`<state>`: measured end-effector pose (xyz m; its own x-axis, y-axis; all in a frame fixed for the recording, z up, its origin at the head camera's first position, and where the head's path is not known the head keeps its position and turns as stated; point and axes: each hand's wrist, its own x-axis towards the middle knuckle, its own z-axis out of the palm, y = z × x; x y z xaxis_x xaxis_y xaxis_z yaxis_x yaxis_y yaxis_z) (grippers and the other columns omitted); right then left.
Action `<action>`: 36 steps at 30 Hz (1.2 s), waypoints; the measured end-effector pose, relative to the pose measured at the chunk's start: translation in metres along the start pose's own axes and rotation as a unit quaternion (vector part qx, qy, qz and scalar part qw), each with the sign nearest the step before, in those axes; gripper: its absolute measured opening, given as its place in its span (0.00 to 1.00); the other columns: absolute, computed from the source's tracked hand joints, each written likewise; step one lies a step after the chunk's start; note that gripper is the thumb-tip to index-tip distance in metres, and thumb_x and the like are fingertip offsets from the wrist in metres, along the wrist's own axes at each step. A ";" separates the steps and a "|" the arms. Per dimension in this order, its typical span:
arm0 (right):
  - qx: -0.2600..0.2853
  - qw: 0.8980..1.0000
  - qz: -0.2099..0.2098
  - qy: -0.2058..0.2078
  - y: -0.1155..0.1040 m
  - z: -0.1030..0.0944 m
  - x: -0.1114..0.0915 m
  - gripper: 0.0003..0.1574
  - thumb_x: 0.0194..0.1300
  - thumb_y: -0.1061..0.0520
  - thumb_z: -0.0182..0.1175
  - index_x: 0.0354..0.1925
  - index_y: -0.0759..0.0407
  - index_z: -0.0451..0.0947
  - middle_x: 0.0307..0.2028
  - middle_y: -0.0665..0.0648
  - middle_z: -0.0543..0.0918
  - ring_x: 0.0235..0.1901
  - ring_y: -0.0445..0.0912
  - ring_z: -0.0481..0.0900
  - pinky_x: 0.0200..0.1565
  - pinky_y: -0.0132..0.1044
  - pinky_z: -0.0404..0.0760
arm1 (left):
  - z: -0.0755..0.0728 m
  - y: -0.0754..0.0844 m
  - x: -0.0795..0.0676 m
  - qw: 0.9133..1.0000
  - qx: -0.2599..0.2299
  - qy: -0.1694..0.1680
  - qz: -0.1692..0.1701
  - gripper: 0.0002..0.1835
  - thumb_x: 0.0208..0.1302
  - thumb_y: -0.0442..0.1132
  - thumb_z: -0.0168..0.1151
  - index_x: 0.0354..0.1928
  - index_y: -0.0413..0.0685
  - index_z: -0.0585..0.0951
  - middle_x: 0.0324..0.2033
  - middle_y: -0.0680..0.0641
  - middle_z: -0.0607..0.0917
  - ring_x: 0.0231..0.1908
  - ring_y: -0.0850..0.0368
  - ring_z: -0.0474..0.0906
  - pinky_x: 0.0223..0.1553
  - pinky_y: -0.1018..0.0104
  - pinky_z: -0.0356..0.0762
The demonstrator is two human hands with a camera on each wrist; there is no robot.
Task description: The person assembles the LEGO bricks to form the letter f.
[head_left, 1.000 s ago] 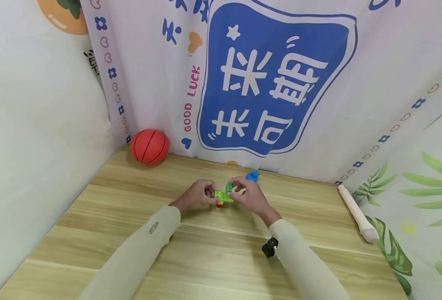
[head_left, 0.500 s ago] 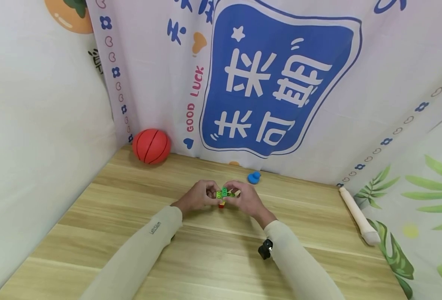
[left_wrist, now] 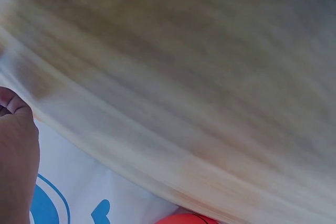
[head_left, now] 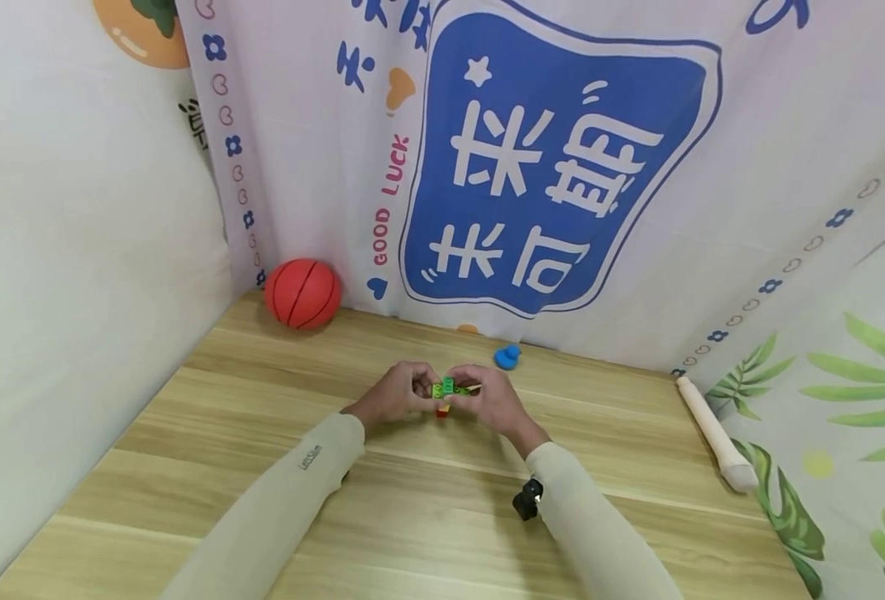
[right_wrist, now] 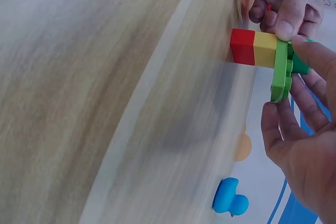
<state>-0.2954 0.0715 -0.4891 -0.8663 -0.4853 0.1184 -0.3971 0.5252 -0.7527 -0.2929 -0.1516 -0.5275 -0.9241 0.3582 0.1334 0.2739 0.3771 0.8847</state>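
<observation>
Both hands meet over a small stack of toy building bricks on the wooden table. In the right wrist view, the stack has a red brick (right_wrist: pixel 242 46), a yellow brick (right_wrist: pixel 265 49) and a light green studded plate (right_wrist: pixel 280 77). My left hand (head_left: pixel 403 388) pinches the light green plate's left end, its thumb beside the yellow brick. Between my right hand's (head_left: pixel 492 400) thumb and fingers is a dark green brick (head_left: pixel 448 384), pressed against the plate's studs near its middle. The left wrist view catches only part of my left hand (left_wrist: pixel 18 150) at its edge.
A blue toy duck (head_left: pixel 507 357) sits behind my right hand. The red basketball (head_left: pixel 303 293) stands in the back left corner, and a pale club-shaped object (head_left: pixel 716 435) lies along the table's right edge. A printed cloth (head_left: pixel 322 183) hangs behind the table (head_left: pixel 427 517).
My right hand has moved left, bringing the dark green brick from above the plate's right end onto its middle. The left hand keeps its hold. More of the duck shows.
</observation>
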 end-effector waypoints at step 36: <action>-0.150 0.989 -0.021 -0.003 -0.013 -0.005 0.004 0.22 0.62 0.58 0.80 0.55 0.58 0.90 0.50 0.56 0.92 0.49 0.50 0.90 0.54 0.47 0.89 | -0.003 0.013 0.003 0.996 0.083 -0.017 -0.016 0.13 0.62 0.35 0.80 0.46 0.46 0.87 0.37 0.49 0.86 0.38 0.59 0.80 0.42 0.70 0.82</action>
<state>-0.2953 0.0661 -0.4754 -0.8454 -0.5149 0.1420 -0.5060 0.6870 -0.5216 -0.2932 -0.1481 -0.5136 -0.9245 0.3707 0.0884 0.2869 0.5243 0.8017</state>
